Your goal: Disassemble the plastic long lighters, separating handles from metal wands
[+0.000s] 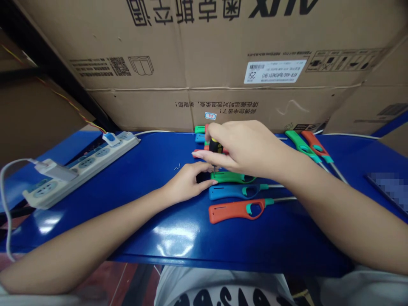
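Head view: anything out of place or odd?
A few small metal pieces, possibly screws, lie loose near the left hand, apart from the lined-up lighters. The cardboard behind bears upside-down print. No spill or damage visible.

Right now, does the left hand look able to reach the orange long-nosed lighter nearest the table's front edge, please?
Probably yes: the left hand would likely have to leave the green lighter, but nothing visible blocks the orange long-nosed lighter from the left.

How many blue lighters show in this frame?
2: one blue lighter lies between the green lighter and orange lighter in front; another blue handle shows behind the right hand, which may hide more.
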`<state>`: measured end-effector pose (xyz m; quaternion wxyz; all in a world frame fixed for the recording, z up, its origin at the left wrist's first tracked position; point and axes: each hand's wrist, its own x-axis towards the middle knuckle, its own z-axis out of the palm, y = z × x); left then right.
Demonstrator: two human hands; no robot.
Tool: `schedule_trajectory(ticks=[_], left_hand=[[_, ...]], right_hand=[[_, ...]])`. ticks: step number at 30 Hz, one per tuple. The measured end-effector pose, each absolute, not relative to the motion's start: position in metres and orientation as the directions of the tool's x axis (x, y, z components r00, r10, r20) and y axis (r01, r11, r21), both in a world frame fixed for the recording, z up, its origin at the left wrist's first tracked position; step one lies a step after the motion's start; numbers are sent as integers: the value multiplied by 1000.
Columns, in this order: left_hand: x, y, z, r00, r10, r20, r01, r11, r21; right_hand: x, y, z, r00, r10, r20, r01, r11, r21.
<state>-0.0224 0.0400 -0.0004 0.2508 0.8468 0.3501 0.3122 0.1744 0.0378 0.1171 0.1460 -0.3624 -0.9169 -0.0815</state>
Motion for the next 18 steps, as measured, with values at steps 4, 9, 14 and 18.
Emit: schedule_trajectory(ticks=[4,9,14,18], left_hand=[[-24,40,0,598,716,359,443,-669,596],[-25,39,3,625,695,356,450,-693,563],[-25,38,6,649,672,357,460,-720,520],[-27,40,4,646,674,358,446,-714,540]], right_hand=[[177,39,121,-767,570,296,590,807,-26],[182,41,124,-725,640,254,660,751,-10],[184,44,124,-792,551,262,549,831,-87],[186,45,124,-766,597,240,604,796,-51]])
